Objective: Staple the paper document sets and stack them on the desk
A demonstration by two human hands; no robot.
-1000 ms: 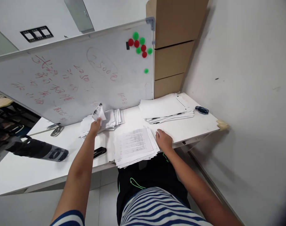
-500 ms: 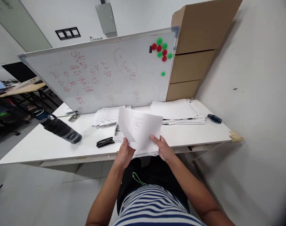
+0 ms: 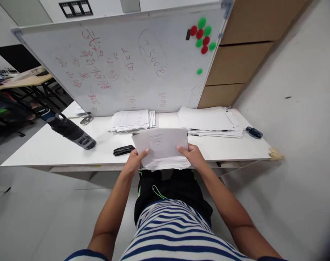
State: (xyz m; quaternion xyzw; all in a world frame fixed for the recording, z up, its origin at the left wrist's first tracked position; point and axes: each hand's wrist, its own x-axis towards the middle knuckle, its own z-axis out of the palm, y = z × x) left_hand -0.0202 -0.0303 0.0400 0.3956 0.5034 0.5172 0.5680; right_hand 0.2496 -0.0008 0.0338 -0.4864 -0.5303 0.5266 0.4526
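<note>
Printed sheets of paper [image 3: 167, 143] are held up between my two hands at the front of the white table. My left hand [image 3: 134, 161] grips their left edge, thumb on top. On the right edge, my right hand [image 3: 193, 155] is closed the same way, its thumb on the face of the top sheet. More sheets [image 3: 170, 163] show beneath, by the table's front edge; whether they are part of the held bundle I cannot tell. A black stapler [image 3: 123, 150] lies just left of my left hand.
Paper stacks stand at the back left [image 3: 132, 120] and back right [image 3: 208, 119], before a whiteboard [image 3: 175, 72] with magnets. A dark bottle [image 3: 71, 130] is on the left of the table [image 3: 45, 148]. A dark blue object [image 3: 254, 132] lies at right. Cardboard boxes [image 3: 235, 65] rise behind.
The held sheets have gone from curved and upright to flatter and level. My left hand has shifted left and up along their edge. The camera view has tilted down.
</note>
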